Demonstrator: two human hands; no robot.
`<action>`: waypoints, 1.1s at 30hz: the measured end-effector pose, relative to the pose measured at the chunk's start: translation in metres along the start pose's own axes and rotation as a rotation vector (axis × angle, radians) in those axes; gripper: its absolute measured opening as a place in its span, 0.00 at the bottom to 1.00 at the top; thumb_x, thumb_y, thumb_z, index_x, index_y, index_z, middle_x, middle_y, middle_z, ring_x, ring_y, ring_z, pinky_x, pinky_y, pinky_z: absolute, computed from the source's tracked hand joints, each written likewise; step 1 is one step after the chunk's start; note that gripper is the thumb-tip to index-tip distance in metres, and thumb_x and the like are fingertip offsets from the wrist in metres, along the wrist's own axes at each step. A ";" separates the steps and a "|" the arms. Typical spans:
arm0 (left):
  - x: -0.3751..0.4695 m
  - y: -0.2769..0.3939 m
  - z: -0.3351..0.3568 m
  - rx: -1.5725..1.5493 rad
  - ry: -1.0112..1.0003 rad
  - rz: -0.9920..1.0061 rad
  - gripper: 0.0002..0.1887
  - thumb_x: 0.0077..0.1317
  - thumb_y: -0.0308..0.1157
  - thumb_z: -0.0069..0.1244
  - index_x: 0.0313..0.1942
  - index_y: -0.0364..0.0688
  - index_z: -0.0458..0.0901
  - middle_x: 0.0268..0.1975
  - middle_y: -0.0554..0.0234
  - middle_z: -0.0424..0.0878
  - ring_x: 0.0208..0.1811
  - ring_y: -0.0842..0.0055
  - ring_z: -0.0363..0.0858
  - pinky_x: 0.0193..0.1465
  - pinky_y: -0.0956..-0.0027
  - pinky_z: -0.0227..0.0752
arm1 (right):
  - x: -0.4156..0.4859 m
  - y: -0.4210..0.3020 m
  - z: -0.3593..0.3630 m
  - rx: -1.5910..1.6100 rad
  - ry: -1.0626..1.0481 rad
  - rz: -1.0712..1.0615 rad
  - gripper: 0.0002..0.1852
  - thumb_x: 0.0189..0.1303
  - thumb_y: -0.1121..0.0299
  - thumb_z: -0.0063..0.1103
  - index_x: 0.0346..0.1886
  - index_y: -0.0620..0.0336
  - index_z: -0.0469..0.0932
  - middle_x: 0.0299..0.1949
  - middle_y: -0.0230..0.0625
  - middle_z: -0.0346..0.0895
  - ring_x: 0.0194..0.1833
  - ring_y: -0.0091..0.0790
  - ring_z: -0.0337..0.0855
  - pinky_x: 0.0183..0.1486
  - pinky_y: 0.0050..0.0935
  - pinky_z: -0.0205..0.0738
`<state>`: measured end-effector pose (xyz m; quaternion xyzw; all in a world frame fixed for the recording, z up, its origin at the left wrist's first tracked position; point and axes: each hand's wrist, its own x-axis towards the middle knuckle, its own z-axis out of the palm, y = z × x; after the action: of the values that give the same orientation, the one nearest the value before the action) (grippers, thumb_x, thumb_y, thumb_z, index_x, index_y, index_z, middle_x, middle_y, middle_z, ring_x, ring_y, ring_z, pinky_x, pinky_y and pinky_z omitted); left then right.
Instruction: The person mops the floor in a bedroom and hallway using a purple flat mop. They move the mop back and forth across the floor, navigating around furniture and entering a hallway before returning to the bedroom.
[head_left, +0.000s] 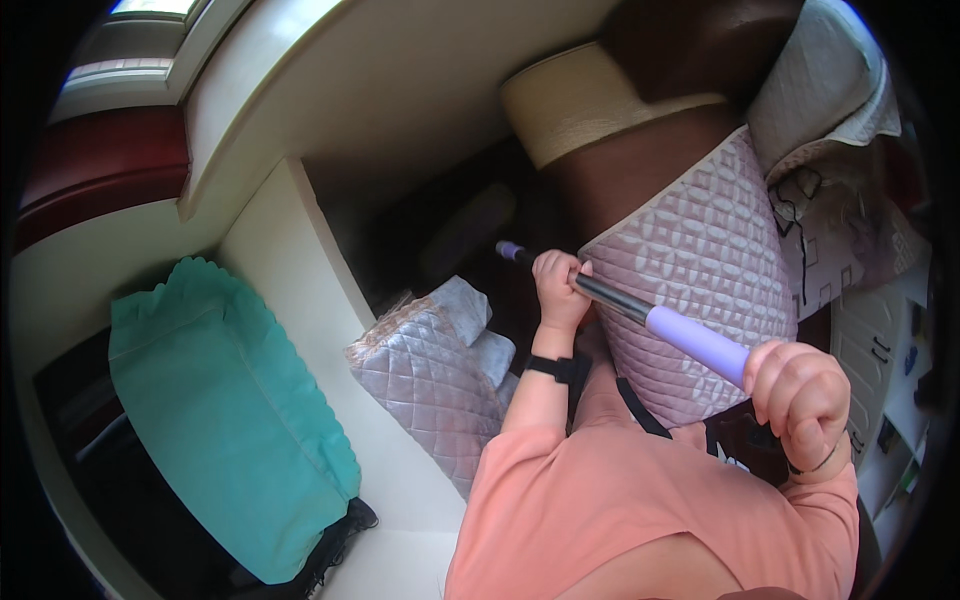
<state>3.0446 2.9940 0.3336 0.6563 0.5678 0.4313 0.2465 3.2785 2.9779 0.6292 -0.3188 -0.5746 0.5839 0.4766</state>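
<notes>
Both my hands grip a long pole with a lavender sleeve (697, 341) and a dark metal shaft (611, 292). My right hand (799, 394) is closed around the sleeve's near end. Farther along, my left hand (561, 289) wraps the dark shaft. Past it, a lavender collar (508, 250) shows on the pole. A dim oblong shape (469, 225), possibly a flat mop head, lies in the shadow beyond; its join with the pole is too dark to make out.
On the right, a quilted pink cover (697, 277) drapes a brown sofa (645, 169) with a tan armrest (577, 97). A quilted grey-pink cloth (427, 367) hangs beside a white partition (300, 232). Far left is a scalloped teal cover (232, 420). White cabinets (862, 352) stand right.
</notes>
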 end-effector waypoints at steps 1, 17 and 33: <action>0.010 0.003 0.005 -0.046 -0.017 0.050 0.12 0.51 0.29 0.61 0.23 0.43 0.70 0.25 0.57 0.74 0.34 0.55 0.74 0.42 0.56 0.67 | -0.006 -0.006 0.001 -0.046 -0.011 -0.010 0.15 0.68 0.62 0.56 0.24 0.52 0.68 0.21 0.24 0.71 0.24 0.28 0.74 0.36 0.34 0.73; -0.035 0.070 0.012 -0.316 -0.386 0.158 0.15 0.45 0.29 0.65 0.22 0.41 0.71 0.24 0.57 0.75 0.30 0.56 0.73 0.37 0.59 0.67 | -0.105 -0.062 0.070 -0.314 0.183 -0.150 0.15 0.70 0.60 0.52 0.24 0.52 0.69 0.21 0.23 0.72 0.22 0.24 0.77 0.33 0.29 0.74; -0.193 0.099 0.016 -0.280 -0.649 0.187 0.10 0.43 0.26 0.59 0.22 0.38 0.73 0.24 0.54 0.76 0.31 0.57 0.75 0.35 0.61 0.69 | -0.277 -0.063 0.090 -0.229 -0.052 -0.254 0.18 0.68 0.51 0.57 0.29 0.54 0.75 0.26 0.26 0.78 0.27 0.28 0.82 0.35 0.28 0.75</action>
<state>3.1138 2.7891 0.3509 0.7679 0.3332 0.2949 0.4607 3.3024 2.6817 0.6546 -0.2808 -0.6853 0.4578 0.4919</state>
